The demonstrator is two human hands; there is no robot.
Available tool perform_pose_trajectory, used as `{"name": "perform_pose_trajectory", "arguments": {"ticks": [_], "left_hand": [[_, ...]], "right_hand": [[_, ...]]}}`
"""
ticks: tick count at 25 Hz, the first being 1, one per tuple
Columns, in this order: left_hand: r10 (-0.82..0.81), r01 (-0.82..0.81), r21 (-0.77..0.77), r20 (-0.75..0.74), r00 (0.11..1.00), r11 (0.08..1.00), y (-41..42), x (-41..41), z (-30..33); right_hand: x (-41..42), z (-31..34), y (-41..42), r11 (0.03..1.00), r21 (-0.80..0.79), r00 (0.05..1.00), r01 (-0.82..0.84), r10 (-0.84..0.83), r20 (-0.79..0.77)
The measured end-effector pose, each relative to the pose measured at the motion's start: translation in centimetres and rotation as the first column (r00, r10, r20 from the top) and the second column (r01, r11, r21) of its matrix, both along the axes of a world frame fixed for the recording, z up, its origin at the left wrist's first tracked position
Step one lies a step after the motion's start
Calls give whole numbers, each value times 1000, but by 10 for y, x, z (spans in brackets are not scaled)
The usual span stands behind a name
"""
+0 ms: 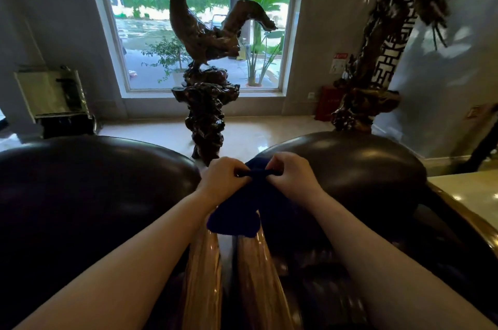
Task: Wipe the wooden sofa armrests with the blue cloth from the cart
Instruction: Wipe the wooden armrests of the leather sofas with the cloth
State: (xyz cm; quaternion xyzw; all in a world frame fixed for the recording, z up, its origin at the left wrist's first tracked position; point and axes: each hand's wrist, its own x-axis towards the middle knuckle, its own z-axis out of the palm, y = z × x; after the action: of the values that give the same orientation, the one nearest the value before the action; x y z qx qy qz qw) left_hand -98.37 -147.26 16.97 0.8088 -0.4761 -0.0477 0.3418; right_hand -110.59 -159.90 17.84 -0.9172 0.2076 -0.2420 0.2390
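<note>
Blue cloth [242, 211] bunched above the two wooden armrests [202, 275]; pinched along its top fold by left hand [225, 177] and right hand [292, 176]; likely soft, light, limp; best gripped by a gathered edge, then pressed flat.

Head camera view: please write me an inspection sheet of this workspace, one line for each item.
Surface: two glossy wooden armrests side by side between dark sofa backs.
Job's things: blue cloth, bunched, hanging over the armrests' far ends.
Clutter: nothing seen.
Hands: left hand and right hand both pinch the cloth's top edge.
Cables: nothing seen.
Surroundings: carved rooster sculpture before a window; pale tiled floor.
</note>
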Motion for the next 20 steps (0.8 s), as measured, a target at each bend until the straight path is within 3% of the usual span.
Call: {"name": "perform_pose_trajectory", "arguments": {"ticks": [11,16,20], "left_hand": [[130,-120,101,-100,986,988,-61,-101,-57],[155,-126,172,-167,974,977,-55,-116,-130],[148,-99,234,-204,968,967,-48,-116,-227]], "right_hand": [[-85,-67,-86,968,201,986,-150,160,-36],[-102,-139,-74,939,316,984,-133,163,-70],[-101,-234,-62,941,329,983,-80,128,-129]]}}
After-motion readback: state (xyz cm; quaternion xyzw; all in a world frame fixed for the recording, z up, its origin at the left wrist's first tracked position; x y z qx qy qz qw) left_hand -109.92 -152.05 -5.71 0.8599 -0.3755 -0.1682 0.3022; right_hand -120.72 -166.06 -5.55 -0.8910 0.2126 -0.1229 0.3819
